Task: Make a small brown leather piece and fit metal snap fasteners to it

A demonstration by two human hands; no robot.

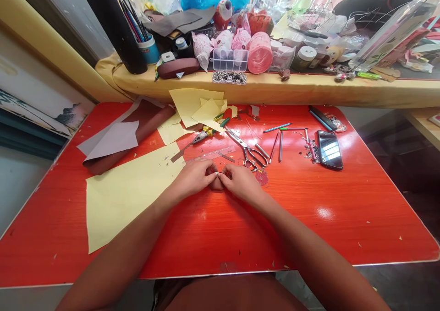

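Both my hands meet over a small folded piece of brown leather-like material [217, 185] on the red table [295, 228]. My left hand [195, 176] pinches its upper left side between thumb and fingers. Opposite it, my right hand [239, 179] pinches the upper right side, the thumbs nearly touching. The fingertips hide the top of the piece. Just beyond the hands lie a pinkish ruler [220, 153] and metal scissors [245, 148]. A dark red round patch [261, 177] is beside my right hand.
A yellow sheet [127, 201] and a brown roll of material [151, 130] lie left. Pliers [202, 134] rest near yellow scraps [195, 105]. Several pens [281, 146] and a phone [330, 150] are right. A crowded ledge [240, 91] runs behind, with a black bottle [115, 27].
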